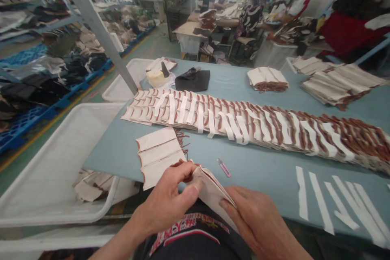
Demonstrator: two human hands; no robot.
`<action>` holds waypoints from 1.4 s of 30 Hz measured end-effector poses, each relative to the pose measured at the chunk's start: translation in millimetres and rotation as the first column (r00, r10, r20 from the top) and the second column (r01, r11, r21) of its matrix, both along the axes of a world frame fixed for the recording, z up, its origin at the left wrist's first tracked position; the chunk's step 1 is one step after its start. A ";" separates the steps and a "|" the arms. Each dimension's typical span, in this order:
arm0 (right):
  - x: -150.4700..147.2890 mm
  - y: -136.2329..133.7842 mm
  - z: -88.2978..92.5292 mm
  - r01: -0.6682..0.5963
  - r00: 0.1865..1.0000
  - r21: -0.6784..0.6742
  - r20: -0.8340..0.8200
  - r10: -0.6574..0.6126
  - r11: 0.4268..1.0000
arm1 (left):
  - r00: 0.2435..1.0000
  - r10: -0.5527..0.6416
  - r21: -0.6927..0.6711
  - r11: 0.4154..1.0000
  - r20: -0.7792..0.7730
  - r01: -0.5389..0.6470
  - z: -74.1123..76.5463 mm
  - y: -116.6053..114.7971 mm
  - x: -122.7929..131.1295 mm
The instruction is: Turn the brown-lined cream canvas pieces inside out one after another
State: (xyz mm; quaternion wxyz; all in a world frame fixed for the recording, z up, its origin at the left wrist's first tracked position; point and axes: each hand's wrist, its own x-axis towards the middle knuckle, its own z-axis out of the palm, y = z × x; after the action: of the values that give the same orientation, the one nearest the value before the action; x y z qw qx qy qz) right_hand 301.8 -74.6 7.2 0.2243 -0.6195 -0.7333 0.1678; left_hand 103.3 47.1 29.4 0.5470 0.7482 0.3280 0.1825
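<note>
Shelving loaded with goods runs along the upper left of the frame, above blue pallets point(26, 55); near the top, right of centre, sits a person in a patterned top point(251, 18). Across the middle stretches a blue-green table point(122, 150) bearing a long row of overlapping cream pieces point(224, 107) with brown edges, white strips point(283, 128) laid over it. Two stacks of similar pieces point(338, 83) lie at the upper right, and a black cloth point(195, 80) rests above the row. More loose strips point(321, 201) are at the lower right.

At the lower centre, a folded cream piece point(210, 189) is held by both hands near the table's edge. Left hand point(173, 195) pinches its upper end between thumb and fingers; right hand point(256, 215) grips its lower right part, some fingers hidden. Pink snips point(224, 168) lie just above, and a cream panel point(161, 152) lies flat to the left.
</note>
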 end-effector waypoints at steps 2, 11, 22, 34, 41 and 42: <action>-4.8 -6.3 0.7 0.000 1.000 0.010 -0.003 0.000 1.000 | 0.999 -0.027 -0.114 0.993 0.030 0.030 1.1 -2.6 -2.9; -22.2 -1.9 14.1 0.092 0.705 -0.213 -0.676 -0.215 0.973 | 0.999 -0.036 -0.018 0.999 0.010 0.036 16.9 -30.8 -3.9; -26.3 14.6 4.6 -0.341 0.311 -0.388 -0.906 -0.287 0.856 | 0.996 -0.026 -0.099 0.995 -0.087 0.017 25.8 -42.8 -9.3; -35.0 5.4 9.2 -0.234 0.434 -0.369 -0.867 -0.243 0.899 | 0.999 0.036 -0.070 0.997 -0.004 -0.036 19.8 -51.2 -17.5; -40.2 -3.7 20.9 -0.030 0.795 -0.116 -0.605 -0.047 0.993 | 0.994 0.105 -0.210 0.972 -0.021 -0.108 13.9 -55.9 -22.4; -41.3 -4.8 21.3 -0.018 0.817 -0.097 -0.575 -0.041 0.995 | 0.993 0.111 -0.221 0.969 -0.027 -0.114 12.8 -56.2 -21.9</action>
State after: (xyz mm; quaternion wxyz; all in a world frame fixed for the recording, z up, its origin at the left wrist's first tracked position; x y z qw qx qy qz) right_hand 260.5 -79.4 28.5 0.4060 -0.5542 -0.6184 0.3816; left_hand 81.5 -9.1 42.2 0.6136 0.6639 0.3922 0.1699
